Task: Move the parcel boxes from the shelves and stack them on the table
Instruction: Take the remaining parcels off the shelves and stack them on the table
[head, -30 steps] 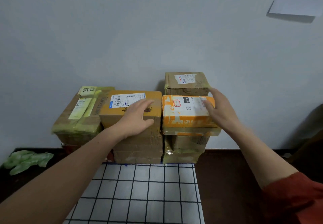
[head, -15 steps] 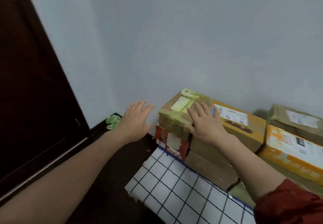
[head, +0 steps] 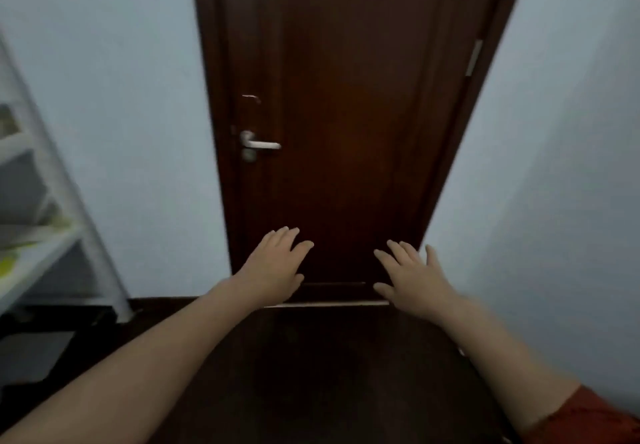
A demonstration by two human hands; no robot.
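The view is swinging left, away from the stacked parcel boxes and the bench, which were lying in front half a second ago and are now sitting out of frame. A dark door (head: 346,97) is filling the middle, and the white shelves (head: 45,180) are coming in at the left edge. The left hand (head: 273,267) and the right hand (head: 412,281) are hanging in the air before the foot of the door, palms down, fingers spread wide and fairly straight, holding and touching nothing. The person is probably turning back to the shelves for the next box. Doing this well is likely meaning turning until a shelf is facing squarely, then taking one box with a hand on each side. What is lying on the shelves is too blurred to tell.
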